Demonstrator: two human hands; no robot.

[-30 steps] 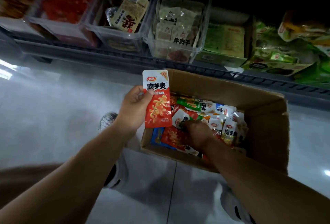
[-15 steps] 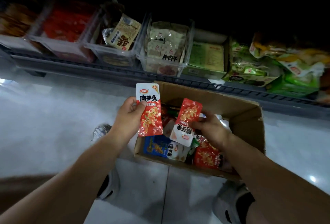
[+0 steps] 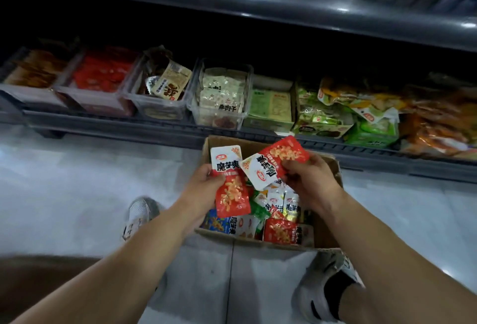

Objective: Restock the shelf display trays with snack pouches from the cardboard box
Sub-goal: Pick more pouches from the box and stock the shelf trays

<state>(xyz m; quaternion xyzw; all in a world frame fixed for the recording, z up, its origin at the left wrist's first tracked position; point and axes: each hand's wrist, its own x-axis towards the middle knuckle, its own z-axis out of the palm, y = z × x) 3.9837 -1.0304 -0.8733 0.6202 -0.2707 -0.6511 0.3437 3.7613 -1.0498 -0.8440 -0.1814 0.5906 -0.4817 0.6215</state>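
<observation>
Gripping an upright red-and-white pouch (image 3: 230, 181), the left hand (image 3: 202, 188) has its fingers curled behind the pouch and its thumb pressed across the front, over the left edge of the cardboard box (image 3: 333, 220). The right hand (image 3: 313, 183) pinches a 2nd pouch (image 3: 275, 162) by its red end, tilted, with the white end just overlapping the 1st pouch's top right corner. More loose pouches (image 3: 280, 230) lie heaped in the box, which sits on the floor (image 3: 77, 181) against the shelf (image 3: 103, 127). Clear display trays (image 3: 216, 119) line the shelf's front edge.
</observation>
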